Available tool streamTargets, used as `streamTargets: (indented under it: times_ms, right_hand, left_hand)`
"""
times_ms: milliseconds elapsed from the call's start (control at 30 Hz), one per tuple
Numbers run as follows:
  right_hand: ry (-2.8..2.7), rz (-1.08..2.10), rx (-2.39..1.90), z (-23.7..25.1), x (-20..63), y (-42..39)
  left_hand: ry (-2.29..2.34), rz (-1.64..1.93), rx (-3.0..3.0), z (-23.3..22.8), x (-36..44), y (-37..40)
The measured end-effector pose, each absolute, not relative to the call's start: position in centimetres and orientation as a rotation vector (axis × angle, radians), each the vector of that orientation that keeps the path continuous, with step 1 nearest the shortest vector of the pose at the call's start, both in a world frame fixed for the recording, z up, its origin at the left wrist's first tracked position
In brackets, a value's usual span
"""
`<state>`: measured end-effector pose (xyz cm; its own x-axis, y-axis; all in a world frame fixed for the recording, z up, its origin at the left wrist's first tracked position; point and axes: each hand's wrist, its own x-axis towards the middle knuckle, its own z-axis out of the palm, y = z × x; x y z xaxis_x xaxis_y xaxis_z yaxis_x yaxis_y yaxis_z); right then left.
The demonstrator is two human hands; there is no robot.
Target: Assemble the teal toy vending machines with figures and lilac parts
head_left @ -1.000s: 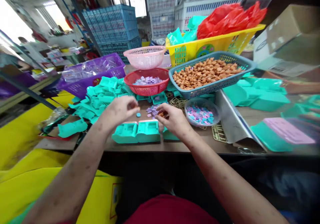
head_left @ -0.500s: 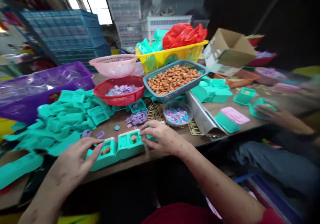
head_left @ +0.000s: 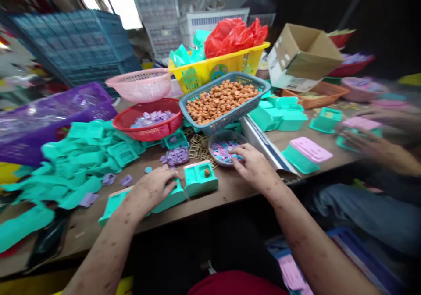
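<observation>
My left hand (head_left: 154, 189) lies flat on a teal plastic housing (head_left: 171, 197) at the table's front edge, covering most of it. Just right of it stands a second teal housing (head_left: 200, 179) with a small orange piece in its recess. My right hand (head_left: 252, 165) reaches into a clear bowl (head_left: 219, 138) of small pink and blue chips, fingertips among the chips; whether they pinch one is hidden. A small heap of purple chips (head_left: 176, 156) lies behind the housings.
A pile of teal parts (head_left: 88, 154) fills the left. Behind stand a red basket (head_left: 148, 122), a blue basket of orange pieces (head_left: 223, 100), a pink basket (head_left: 140, 84) and a yellow basket (head_left: 217, 67). Another person's hand (head_left: 368, 146) works at the right.
My right hand left the housings and went back to the bowl of chips. My left hand moved right onto the left housing. The view swung to the right.
</observation>
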<state>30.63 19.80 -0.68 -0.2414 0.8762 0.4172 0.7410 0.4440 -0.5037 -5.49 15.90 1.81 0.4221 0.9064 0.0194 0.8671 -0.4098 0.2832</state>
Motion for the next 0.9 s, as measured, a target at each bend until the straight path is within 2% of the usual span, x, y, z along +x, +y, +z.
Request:
streamTargets:
  times_ms: [200,500,600,733,900]
  right_hand:
    - [-2.195,0.13,-1.584,-1.5,27.6,24.4]
    - [-2.184,0.063,-1.661,-2.1,28.2,25.0]
    - [-2.209,0.071,-1.665,-2.2,28.0,25.3]
    - [-2.219,0.065,-1.67,-2.3,27.9,25.7]
    - [-2.221,0.131,-1.62,-2.7,28.4,26.3]
  left_hand:
    - [1.722,0.213,2.375,5.1,-5.7,16.2]
    - [2.039,0.3,2.265,11.1,-10.0,18.3]
    - [2.119,0.283,2.299,13.8,-11.1,22.3]
    - [2.184,0.144,2.334,16.2,-12.3,31.6]
    - [2.168,-0.256,2.231,13.3,-13.8,40.9]
